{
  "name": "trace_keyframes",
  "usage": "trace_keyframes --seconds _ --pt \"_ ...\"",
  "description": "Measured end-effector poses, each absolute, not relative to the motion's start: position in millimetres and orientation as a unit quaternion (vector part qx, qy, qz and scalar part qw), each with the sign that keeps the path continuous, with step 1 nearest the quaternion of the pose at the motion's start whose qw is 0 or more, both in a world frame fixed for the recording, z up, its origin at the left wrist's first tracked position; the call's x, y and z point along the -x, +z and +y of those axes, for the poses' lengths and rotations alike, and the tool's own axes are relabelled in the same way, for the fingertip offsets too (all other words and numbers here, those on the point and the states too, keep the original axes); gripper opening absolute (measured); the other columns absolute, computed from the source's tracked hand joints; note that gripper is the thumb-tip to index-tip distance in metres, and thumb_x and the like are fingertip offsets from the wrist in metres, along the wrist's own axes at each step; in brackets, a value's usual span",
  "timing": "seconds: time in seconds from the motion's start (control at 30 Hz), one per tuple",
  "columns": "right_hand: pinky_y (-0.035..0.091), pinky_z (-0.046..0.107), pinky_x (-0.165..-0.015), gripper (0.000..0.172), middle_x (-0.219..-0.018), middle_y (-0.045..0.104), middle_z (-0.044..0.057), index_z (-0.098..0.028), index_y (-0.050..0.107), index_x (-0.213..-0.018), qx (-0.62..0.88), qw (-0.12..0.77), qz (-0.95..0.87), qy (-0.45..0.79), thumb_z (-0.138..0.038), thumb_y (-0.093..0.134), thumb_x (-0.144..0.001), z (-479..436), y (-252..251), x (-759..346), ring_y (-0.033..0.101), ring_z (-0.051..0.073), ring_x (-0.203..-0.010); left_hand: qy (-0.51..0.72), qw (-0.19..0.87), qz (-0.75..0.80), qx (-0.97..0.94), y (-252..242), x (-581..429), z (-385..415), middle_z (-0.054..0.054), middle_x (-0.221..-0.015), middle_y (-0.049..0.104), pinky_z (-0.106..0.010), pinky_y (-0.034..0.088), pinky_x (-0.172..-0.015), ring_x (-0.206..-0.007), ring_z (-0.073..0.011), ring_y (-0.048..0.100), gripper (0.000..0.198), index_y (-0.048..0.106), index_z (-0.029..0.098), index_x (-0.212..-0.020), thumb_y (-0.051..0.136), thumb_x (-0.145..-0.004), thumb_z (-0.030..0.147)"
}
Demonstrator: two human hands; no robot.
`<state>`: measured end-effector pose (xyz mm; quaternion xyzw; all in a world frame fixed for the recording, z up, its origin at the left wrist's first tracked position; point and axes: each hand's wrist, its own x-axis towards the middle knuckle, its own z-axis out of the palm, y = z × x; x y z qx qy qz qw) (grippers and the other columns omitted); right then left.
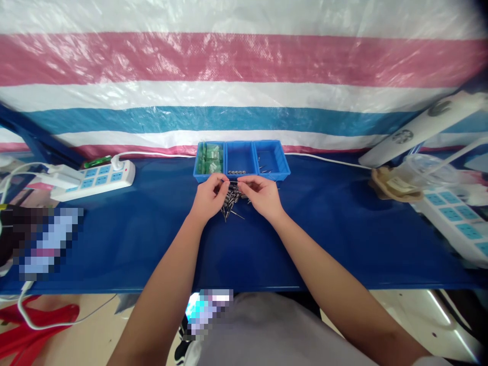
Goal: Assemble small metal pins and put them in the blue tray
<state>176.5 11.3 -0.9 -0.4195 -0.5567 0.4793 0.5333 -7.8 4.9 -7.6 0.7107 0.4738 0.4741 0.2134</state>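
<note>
My left hand (211, 197) and my right hand (262, 195) meet just in front of a blue three-part tray (239, 175). Each is pinched closed, thumb against forefinger. A thin metal pin (234, 181) spans the small gap between the fingertips, with an end in each pinch. Under the hands lies a loose pile of metal pins and small cylinders (230, 201), partly hidden by the fingers. In the tray, the left compartment holds green and clear pieces (212, 158). Several small round metal pieces (237, 172) line the middle one's front, and a few thin pins (263, 166) lie in the right one.
A white power strip (101, 178) with plugs and cables stands at the left, above a blurred-out phone (51, 244). On the right are another power strip (453, 213), a plastic cup (427, 170) and a slanting white tube (415, 129). Striped sheeting (244, 61) hangs behind the blue table (335, 239).
</note>
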Motion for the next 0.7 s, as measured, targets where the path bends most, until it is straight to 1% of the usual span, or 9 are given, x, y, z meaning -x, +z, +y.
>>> trace_keyframes --seconds 0.1,0.23,0.3,0.43,0.53,0.7 --pt "0.061 0.036 -0.074 0.028 -0.092 0.079 0.007 -0.021 0.079 -0.095 0.426 0.535 -0.565 0.463 -0.044 0.079 -0.079 10.7 -0.9 -176.5 0.073 0.019 -0.078 0.470 0.217 0.475 -0.711 -6.6 7.7 4.5 0.006 -0.058 0.052 -0.021 0.040 -0.054 -0.049 -0.0088 0.046 0.018 0.063 0.020 -0.097 0.056 -0.100 0.036" --pt "0.061 0.036 -0.074 0.027 -0.093 0.079 0.007 -0.021 0.079 -0.097 0.431 0.531 -0.577 0.447 -0.043 0.078 -0.082 10.1 -1.6 -175.9 0.072 0.020 -0.080 0.467 0.216 0.482 -0.709 -6.9 8.2 4.4 0.004 -0.064 0.058 -0.022 0.041 -0.056 -0.054 -0.0094 0.050 0.022 0.063 0.020 -0.091 0.055 -0.101 0.037" --pt "0.061 0.035 -0.073 0.027 -0.092 0.079 0.006 -0.021 0.079 -0.097 0.433 0.531 -0.574 0.449 -0.044 0.078 -0.081 10.4 -2.3 -175.8 0.072 0.020 -0.079 0.467 0.213 0.482 -0.710 -7.5 8.1 4.7 0.004 -0.064 0.058 -0.022 0.042 -0.056 -0.054 -0.0095 0.051 0.021 0.063 0.020 -0.094 0.055 -0.101 0.037" --pt "0.061 0.035 -0.071 0.030 -0.089 0.078 0.006 -0.021 0.078 -0.097 0.437 0.536 -0.557 0.460 -0.045 0.078 -0.080 11.8 -3.3 -176.3 0.071 0.019 -0.077 0.477 0.192 0.476 -0.713 -8.4 6.8 5.7 0.007 -0.060 0.054 -0.021 0.044 -0.058 -0.053 -0.0096 0.050 0.016 0.063 0.022 -0.107 0.058 -0.099 0.035" --pt "0.060 0.035 -0.072 0.029 -0.090 0.078 0.006 -0.020 0.078 -0.097 0.438 0.535 -0.556 0.462 -0.044 0.079 -0.080 12.1 -3.3 -176.5 0.071 0.019 -0.077 0.478 0.183 0.476 -0.715 -8.8 5.9 6.3 0.007 -0.059 0.052 -0.021 0.043 -0.058 -0.051 -0.0092 0.049 0.013 0.063 0.022 -0.105 0.058 -0.099 0.033" --pt "0.060 0.035 -0.074 0.030 -0.092 0.078 0.006 -0.020 0.078 -0.098 0.442 0.529 -0.567 0.450 -0.045 0.077 -0.082 10.8 -2.5 -176.0 0.071 0.020 -0.080 0.461 0.189 0.493 -0.713 -9.2 7.1 6.7 0.006 -0.060 0.055 -0.022 0.041 -0.056 -0.051 -0.0095 0.050 0.015 0.062 0.022 -0.105 0.056 -0.100 0.035"
